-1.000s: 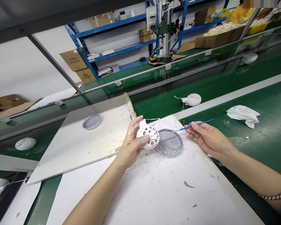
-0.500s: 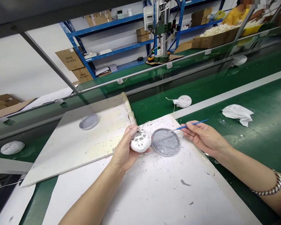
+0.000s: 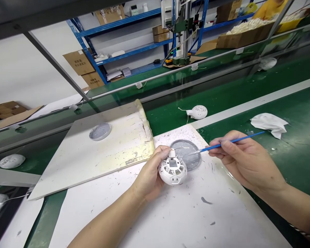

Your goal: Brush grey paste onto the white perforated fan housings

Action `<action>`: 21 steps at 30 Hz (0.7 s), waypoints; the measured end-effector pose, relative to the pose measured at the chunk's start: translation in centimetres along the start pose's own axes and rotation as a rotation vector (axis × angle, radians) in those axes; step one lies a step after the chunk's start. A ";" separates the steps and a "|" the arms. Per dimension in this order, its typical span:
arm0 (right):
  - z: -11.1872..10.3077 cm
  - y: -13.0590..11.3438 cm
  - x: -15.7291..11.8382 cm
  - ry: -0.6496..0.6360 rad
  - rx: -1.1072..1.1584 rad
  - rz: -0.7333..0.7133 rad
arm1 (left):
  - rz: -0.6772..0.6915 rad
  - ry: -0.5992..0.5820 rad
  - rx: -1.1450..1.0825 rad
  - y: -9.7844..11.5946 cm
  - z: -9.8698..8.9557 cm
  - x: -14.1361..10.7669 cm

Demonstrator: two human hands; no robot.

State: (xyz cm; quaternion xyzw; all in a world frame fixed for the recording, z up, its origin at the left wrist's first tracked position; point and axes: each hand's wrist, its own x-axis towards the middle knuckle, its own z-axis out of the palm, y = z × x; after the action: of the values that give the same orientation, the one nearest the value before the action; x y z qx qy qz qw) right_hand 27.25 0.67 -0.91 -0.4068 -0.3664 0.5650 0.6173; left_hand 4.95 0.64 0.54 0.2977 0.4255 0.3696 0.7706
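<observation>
Left hand (image 3: 148,177) is cradling a white perforated plastic housing (image 3: 172,169) with curled fingers, while the right hand (image 3: 245,160) is pinching a blue-handled fine brush (image 3: 229,144), its tip hovering over a round dish of grey paste (image 3: 188,155). Another housing (image 3: 196,112) is lying on the far green conveyor belt (image 3: 165,117); any paste on the held housing is too small to tell.

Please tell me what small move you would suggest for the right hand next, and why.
I would probably bring the tip of the blue-handled brush across to the white vented housing. The right hand pinches the brush with its tip at the round dish of grey paste, and the left hand holds the housing right beside that dish, within easy reach.
</observation>
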 end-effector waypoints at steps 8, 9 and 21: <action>0.2 0.0 -2.2 -0.135 -0.375 -0.327 | 0.023 -0.089 0.014 0.2 -0.1 -0.6; 0.2 0.0 -2.3 -0.130 -0.421 -0.368 | 0.025 -0.094 0.021 0.2 -0.1 -0.6; -0.4 -0.8 -2.7 -0.102 -0.547 -0.592 | 0.074 -0.113 0.005 0.3 -0.4 -0.6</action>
State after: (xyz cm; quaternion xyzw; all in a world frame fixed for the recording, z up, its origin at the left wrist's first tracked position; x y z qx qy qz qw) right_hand 27.69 -2.10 -0.33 -0.4045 -0.6346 0.2642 0.6032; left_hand 4.27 0.34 0.83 0.3355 0.3709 0.3795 0.7784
